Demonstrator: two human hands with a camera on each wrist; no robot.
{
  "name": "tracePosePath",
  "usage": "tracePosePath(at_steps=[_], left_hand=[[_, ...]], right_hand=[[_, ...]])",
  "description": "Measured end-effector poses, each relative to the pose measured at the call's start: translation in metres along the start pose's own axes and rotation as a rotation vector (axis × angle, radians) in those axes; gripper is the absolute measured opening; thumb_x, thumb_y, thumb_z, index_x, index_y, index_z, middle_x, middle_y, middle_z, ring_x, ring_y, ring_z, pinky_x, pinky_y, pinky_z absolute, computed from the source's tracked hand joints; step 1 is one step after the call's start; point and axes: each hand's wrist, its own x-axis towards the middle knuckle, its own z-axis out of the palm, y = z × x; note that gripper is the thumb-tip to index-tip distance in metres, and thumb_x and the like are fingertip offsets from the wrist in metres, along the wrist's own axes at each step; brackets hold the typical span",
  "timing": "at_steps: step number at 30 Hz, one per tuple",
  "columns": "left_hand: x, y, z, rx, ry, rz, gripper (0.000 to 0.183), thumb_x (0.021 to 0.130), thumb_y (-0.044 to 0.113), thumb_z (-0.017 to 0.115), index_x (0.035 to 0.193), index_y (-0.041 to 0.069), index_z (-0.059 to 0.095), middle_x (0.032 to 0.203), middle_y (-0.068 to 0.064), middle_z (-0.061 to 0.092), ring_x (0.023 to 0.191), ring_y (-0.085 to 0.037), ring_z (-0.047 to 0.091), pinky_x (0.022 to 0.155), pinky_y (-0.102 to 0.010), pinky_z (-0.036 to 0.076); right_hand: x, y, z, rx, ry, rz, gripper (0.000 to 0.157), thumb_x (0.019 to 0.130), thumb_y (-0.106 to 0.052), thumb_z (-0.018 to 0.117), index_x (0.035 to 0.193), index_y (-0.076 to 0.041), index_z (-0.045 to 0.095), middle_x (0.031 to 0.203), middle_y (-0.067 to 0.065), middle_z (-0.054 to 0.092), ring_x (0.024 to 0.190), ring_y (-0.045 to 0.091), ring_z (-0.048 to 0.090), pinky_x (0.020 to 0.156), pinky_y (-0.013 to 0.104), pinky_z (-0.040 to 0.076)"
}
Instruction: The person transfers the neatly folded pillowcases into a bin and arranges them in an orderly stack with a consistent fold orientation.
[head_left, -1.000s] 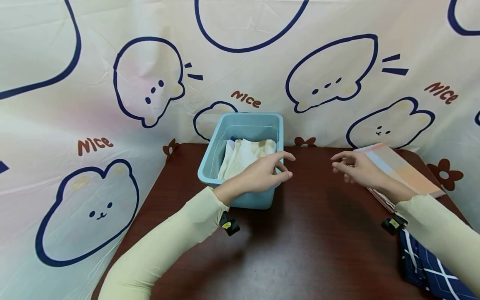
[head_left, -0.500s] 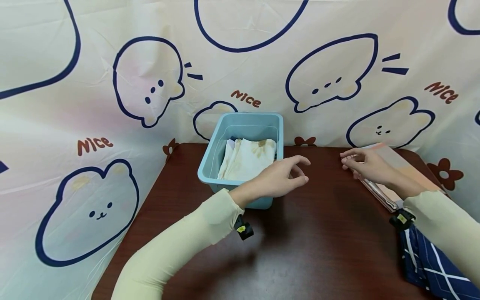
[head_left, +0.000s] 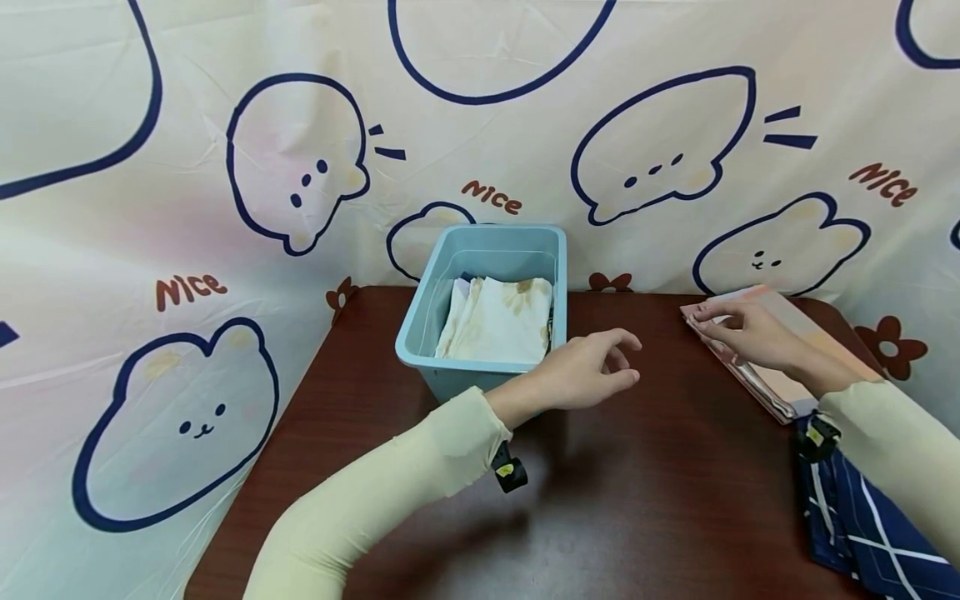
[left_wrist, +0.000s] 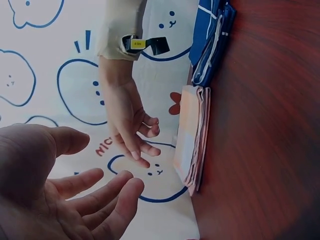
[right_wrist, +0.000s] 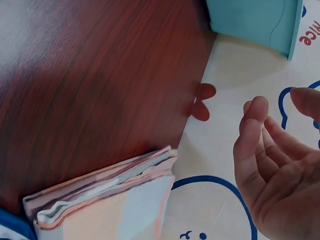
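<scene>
The upper frame and its left side are being filled by a pale backdrop sheet [head_left: 487,142], on which navy-outlined bear faces [head_left: 180,462], reddish-brown "Nice" lettering [head_left: 191,290] and brown flowers [head_left: 891,350] are being displayed. The lower centre is being occupied by a glossy, dark red-brown wood-grain table [head_left: 645,508].

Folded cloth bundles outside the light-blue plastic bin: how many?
2: a pastel colour-blocked cloth bundle beneath the right hand, and a navy, white-striped bundle beside it, lower in the head view. Others may be hidden.
</scene>
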Motion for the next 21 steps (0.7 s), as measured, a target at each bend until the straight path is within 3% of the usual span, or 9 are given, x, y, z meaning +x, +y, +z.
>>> tracePosePath(at_steps=[9,17,21], left_hand=[[0.011,-0.006,0.021,-0.016,-0.003,-0.041,0.035,0.101,0.029,0.061,0.135,0.019,0.058,0.107,0.005,0.070,0.080,-0.002,0.061,0.068,-0.018,0.048],[0.019,-0.012,0.035,-0.006,-0.006,-0.084,0.034,0.101,0.030,0.062,0.133,0.019,0.058,0.104,0.006,0.070,0.078,-0.002,0.061,0.070,-0.018,0.048],[0.021,-0.015,0.038,-0.008,-0.009,-0.102,0.033,0.101,0.029,0.062,0.132,0.020,0.059,0.104,0.006,0.070,0.077,-0.003,0.061,0.069,-0.019,0.048]], right_hand=[[-0.001,0.016,0.000,-0.018,-0.033,0.064,0.047,0.105,-0.025,0.055,0.136,0.009,0.053,0.097,0.019,0.072,0.058,0.013,0.063,0.050,0.034,0.054],[-0.001,0.024,0.000,-0.047,-0.055,0.107,0.056,0.106,-0.035,0.051,0.137,0.012,0.048,0.114,0.034,0.067,0.062,0.014,0.065,0.053,0.033,0.055],[0.000,0.030,-0.001,-0.076,-0.050,0.106,0.056,0.106,-0.034,0.052,0.135,0.013,0.049,0.092,0.023,0.070,0.057,0.012,0.061,0.053,0.033,0.055]])
